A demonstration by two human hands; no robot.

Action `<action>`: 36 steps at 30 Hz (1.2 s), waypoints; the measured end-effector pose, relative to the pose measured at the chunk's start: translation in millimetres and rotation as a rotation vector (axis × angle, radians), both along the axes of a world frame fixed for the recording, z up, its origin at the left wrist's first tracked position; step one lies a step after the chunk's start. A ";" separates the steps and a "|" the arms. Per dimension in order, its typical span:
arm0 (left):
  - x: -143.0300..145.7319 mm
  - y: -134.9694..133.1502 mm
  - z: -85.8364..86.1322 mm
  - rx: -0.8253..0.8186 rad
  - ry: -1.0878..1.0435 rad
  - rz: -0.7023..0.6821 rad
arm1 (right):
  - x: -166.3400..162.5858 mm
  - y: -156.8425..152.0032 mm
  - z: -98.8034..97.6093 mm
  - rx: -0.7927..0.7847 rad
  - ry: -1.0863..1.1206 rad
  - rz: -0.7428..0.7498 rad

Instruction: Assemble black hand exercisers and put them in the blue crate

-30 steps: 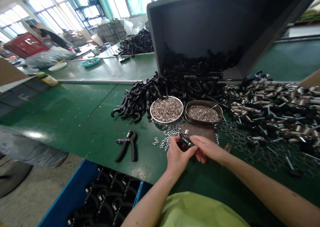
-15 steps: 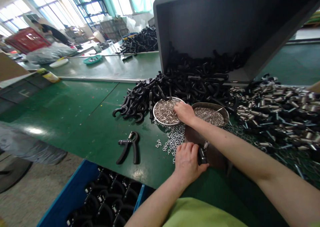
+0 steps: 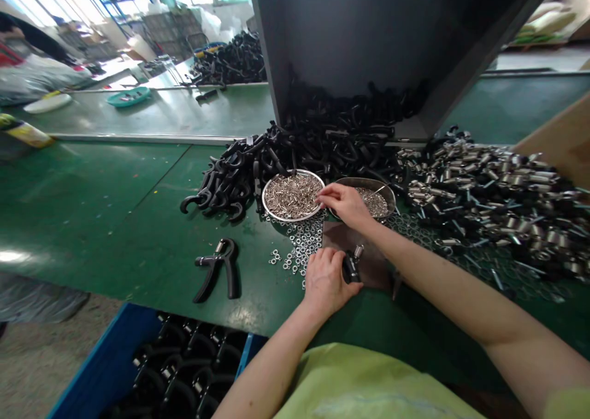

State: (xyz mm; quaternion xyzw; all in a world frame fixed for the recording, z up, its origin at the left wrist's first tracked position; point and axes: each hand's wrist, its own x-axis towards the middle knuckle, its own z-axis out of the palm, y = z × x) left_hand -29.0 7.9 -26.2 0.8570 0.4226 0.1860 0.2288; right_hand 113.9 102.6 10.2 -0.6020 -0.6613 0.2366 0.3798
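Note:
My left hand (image 3: 326,278) is closed round a black hand-grip part (image 3: 352,268) with a small metal spring end, held just above the green table near a brown mat (image 3: 369,265). My right hand (image 3: 345,201) reaches forward, fingers pinched at the right rim of a round metal dish of small silver pins (image 3: 292,195). What the fingers pinch is too small to make out. A second dish of tiny metal pieces (image 3: 375,199) sits right behind that hand. Loose silver washers (image 3: 302,244) lie scattered between the dishes and my left hand.
A finished black hand gripper (image 3: 220,268) lies on the table at left. A heap of black handles (image 3: 304,155) spills from a tipped grey bin (image 3: 369,32). Spring assemblies (image 3: 488,191) pile up at right. A blue crate of grippers (image 3: 175,370) stands below the table edge.
My right hand left the part, reached out to the pin dish, and now pinches at its rim. My left hand kept hold of the black part. The camera has shifted slightly.

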 end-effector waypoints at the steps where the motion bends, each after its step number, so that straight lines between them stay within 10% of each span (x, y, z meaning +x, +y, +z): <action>1: 0.0 0.0 -0.1 0.001 -0.004 0.000 | 5.5 -16.8 -0.1 -0.009 0.015 0.009; 7: 0.0 -0.4 -0.4 0.019 0.028 0.001 | 28.8 -99.0 -17.9 0.061 -0.202 0.056; 19: 2.2 -2.9 1.1 0.031 0.003 -0.001 | 11.9 -122.7 -39.7 0.142 -0.593 -0.004; 23: -0.2 -4.2 2.6 0.044 -0.005 -0.032 | 36.4 -106.2 -15.0 0.035 -0.469 0.102; 27: -1.6 -4.1 4.3 0.064 0.041 -0.070 | 77.4 -63.1 9.1 -0.165 -0.758 -0.097; 36: -2.2 -2.2 5.0 0.068 0.119 -0.115 | 93.5 -5.2 -0.3 -0.460 -0.867 -0.092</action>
